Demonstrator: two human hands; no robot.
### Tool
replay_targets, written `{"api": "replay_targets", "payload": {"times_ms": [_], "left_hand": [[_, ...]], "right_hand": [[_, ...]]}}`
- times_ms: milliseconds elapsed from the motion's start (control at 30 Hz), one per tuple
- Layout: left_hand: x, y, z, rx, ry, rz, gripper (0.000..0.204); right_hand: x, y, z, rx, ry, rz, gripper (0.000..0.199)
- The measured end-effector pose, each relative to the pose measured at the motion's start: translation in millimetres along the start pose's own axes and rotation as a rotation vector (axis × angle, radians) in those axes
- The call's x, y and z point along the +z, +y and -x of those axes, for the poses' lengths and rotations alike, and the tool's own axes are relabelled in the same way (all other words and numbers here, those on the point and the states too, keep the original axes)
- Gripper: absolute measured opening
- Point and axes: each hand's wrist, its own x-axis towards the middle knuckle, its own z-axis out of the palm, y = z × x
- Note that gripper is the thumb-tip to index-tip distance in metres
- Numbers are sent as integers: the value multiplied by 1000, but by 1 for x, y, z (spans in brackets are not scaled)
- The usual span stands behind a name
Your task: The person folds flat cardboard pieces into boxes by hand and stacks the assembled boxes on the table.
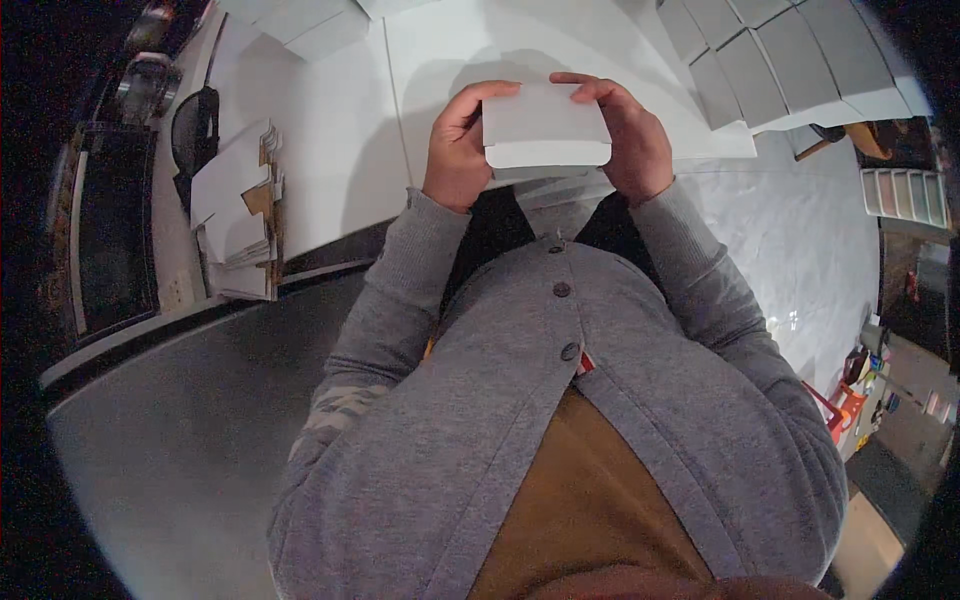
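Between my two hands is a small white cardboard box [546, 118], held over the near edge of the white table. A narrow flap or side panel shows along its edge toward me. My left hand [460, 140] grips the box's left side, its thumb lying along the top. On the right side, my right hand [632, 138] holds it with thumb and fingers near the far right corner. The fingers under the box are hidden.
White boxes [790, 60] stand in rows at the far right, and more white boxes [300, 22] at the far left. A stack of flat, unfolded white cartons [235, 215] lies on the left of the table [340, 120]. Beside it is a black strap-like object [193, 140].
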Motion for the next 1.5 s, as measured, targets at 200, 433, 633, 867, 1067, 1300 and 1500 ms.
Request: {"api": "replay_targets", "payload": {"times_ms": [200, 433, 633, 867, 1067, 1300, 1500], "left_hand": [[-3, 2, -2, 27, -14, -20, 45], [-9, -5, 0, -7, -57, 115, 61], [-9, 5, 3, 82, -182, -241, 88], [-2, 15, 3, -22, -187, -166, 108], [2, 10, 3, -28, -172, -178, 122], [1, 10, 3, -53, -179, -106, 111], [-5, 11, 1, -31, -176, 29, 87]], "right_hand": [[7, 4, 6, -94, -34, 317, 54], [13, 6, 7, -58, 77, 396, 73], [16, 0, 6, -162, 12, 799, 77], [13, 0, 3, -174, 64, 743, 71], [11, -5, 0, -212, 97, 685, 58], [11, -8, 3, -210, 85, 747, 49], [15, -12, 5, -208, 19, 832, 47]]}}
